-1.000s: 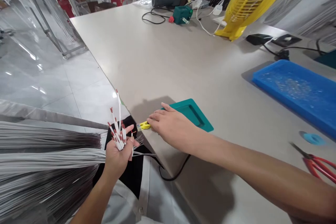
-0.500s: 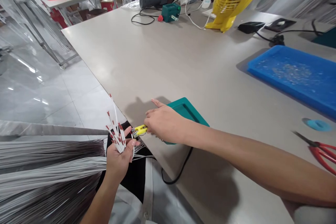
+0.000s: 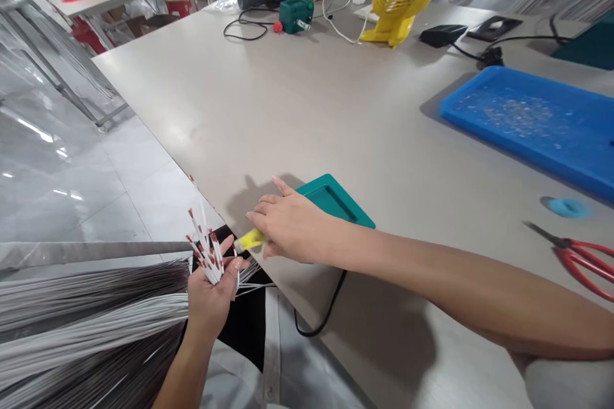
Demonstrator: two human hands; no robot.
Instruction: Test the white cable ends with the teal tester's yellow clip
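Observation:
My left hand is closed around a bundle of white wires with reddish-brown ends, which fan upward past the table's edge. One single wire end stands out by the fingertips, close to the tip of a small yellow wire stripper. My right hand grips that stripper, palm down, with one finger stretched out. Blur hides whether the jaws touch the wire. Beneath the right hand lies a green tray, partly covered by it.
Long bunches of grey and white wires lie at my left. On the table are a blue tray with small bits, red-handled scissors, a blue ring, a yellow fan and a green box.
The view has shifted slightly. My right hand has turned a little, tilting the wire stripper, which is now blurred. My left hand keeps its hold on the wires.

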